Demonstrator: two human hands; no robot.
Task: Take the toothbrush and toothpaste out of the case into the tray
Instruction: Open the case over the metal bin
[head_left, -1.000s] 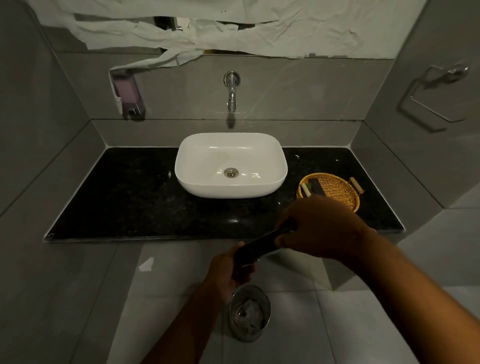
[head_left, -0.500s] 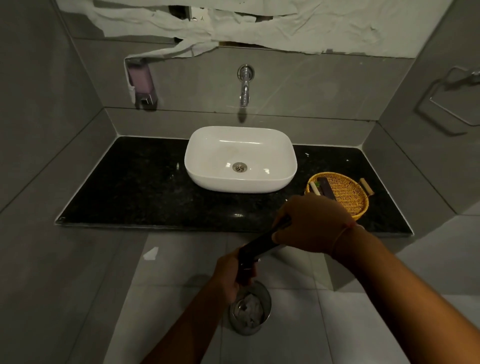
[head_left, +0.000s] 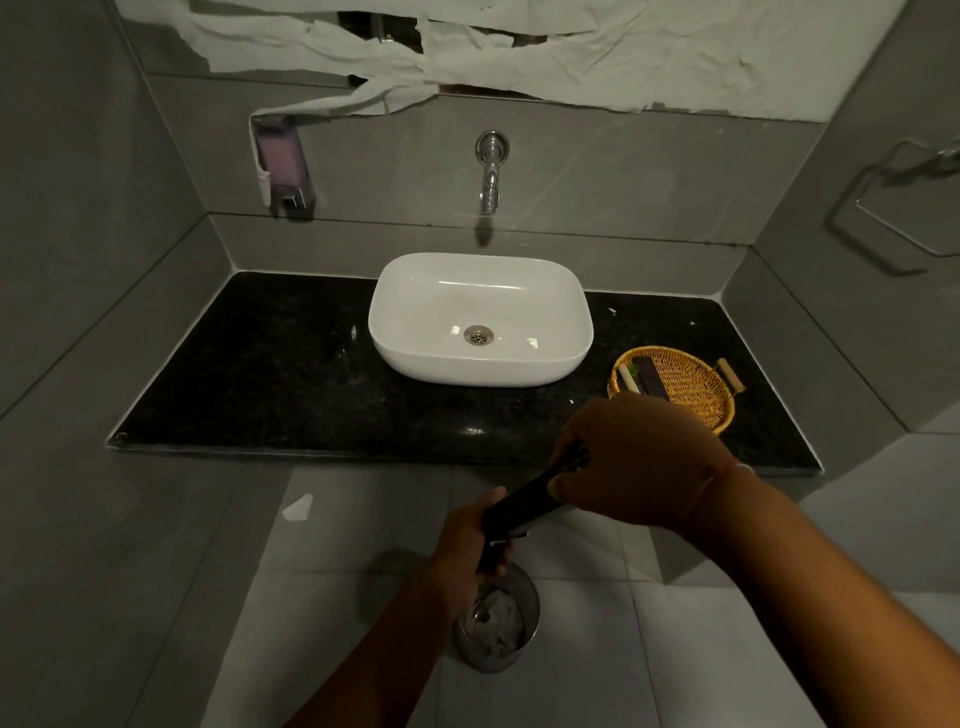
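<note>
A long black case (head_left: 524, 506) is held in the air in front of the counter edge, above the floor. My left hand (head_left: 470, 538) grips its near lower end. My right hand (head_left: 636, 465) is closed over its far upper end and hides that part. Whether the case is open cannot be seen. A round wicker tray (head_left: 691, 397) with two small handles sits on the black counter right of the basin. Inside it lie a dark flat item (head_left: 652, 379) and a pale stick-like item (head_left: 628, 379) with a green tip.
A white basin (head_left: 480, 319) stands on the black counter (head_left: 260, 374) under a wall tap (head_left: 490, 171). A metal bin (head_left: 496, 621) with crumpled paper stands on the floor below my left hand. A soap dispenser (head_left: 283, 166) hangs at left, a towel ring (head_left: 893, 208) at right.
Both hands keep hold of the case in much the same pose. The camera has tipped and shifted slightly, so the counter and basin sit differently in view.
</note>
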